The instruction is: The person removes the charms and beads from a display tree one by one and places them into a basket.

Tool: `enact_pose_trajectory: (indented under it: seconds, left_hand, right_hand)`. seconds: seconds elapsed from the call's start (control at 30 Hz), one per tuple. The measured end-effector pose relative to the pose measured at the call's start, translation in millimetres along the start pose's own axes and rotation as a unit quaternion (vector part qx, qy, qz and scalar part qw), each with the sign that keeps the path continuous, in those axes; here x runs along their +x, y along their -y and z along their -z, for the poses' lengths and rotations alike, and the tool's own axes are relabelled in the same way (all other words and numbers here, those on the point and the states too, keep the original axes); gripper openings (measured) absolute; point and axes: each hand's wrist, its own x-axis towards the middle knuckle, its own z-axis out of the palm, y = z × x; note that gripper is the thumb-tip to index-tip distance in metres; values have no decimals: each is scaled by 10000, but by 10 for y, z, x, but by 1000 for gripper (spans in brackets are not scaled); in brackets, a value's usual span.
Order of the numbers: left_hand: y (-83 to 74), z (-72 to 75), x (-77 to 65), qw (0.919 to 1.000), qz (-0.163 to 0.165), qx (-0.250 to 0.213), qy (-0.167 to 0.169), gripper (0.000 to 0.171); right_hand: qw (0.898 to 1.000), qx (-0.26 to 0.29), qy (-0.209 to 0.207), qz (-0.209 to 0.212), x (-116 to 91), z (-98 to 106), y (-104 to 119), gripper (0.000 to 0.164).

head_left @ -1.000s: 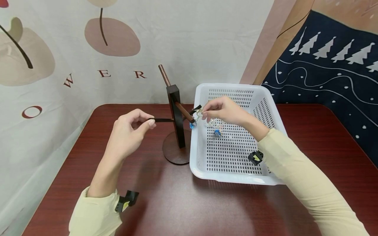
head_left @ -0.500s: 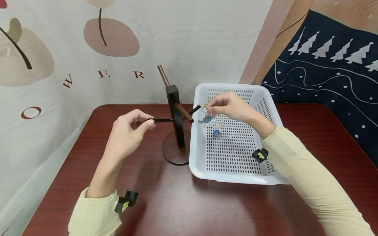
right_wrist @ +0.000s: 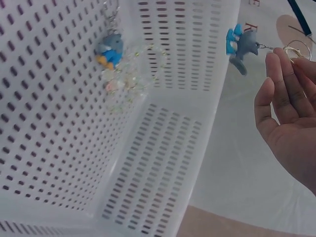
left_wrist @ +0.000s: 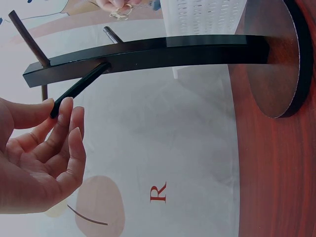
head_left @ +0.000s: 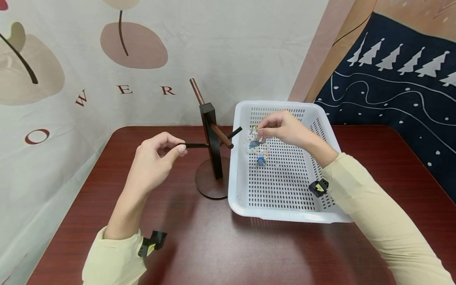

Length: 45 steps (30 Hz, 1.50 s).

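Observation:
My left hand [head_left: 154, 160] pinches the end of a dark peg [left_wrist: 79, 90] on a wooden stand [head_left: 214, 146], which has several pegs on an upright post and a round base. My right hand [head_left: 286, 131], over the basket's left part in the head view, pinches the gold-coloured ring of a keychain [right_wrist: 245, 45]. From it dangles a small grey cat-like figure with blue parts. Inside the white basket [head_left: 285, 216] lie another keychain [right_wrist: 111, 50] with a grey, blue and orange figure, and clear beaded strings [right_wrist: 129, 81].
The basket stands right of the stand, close to its base, on a dark red wooden table [head_left: 199, 237]. Behind both hangs a pale printed cloth [head_left: 221, 59]. A dark blue cloth with white trees [head_left: 402, 83] hangs at the right.
My right hand has drawn the keychain rightward, off the tip of the stand's right-hand peg, and it now hangs over the basket. The left hand keeps its pinch on the peg.

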Motion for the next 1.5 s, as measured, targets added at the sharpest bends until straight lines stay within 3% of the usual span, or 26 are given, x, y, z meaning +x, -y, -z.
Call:
enact_pose_trajectory:
  seconds: [0.77, 1.2, 1.5]
  left_hand:
    - [-6, 3, -2, 9999, 73, -24, 68, 9]
    - [-8, 0, 5, 10000, 29, -20, 51, 9]
    - [-4, -3, 2, 10000, 60, -17, 51, 8]
  right_hand:
    - [9970, -109, 358, -682, -58, -35, -443, 13]
    - [9953, -209, 372, -865, -65, -20, -436, 15]
    - [9976, -281, 58, -629, -72, 107, -303, 13]
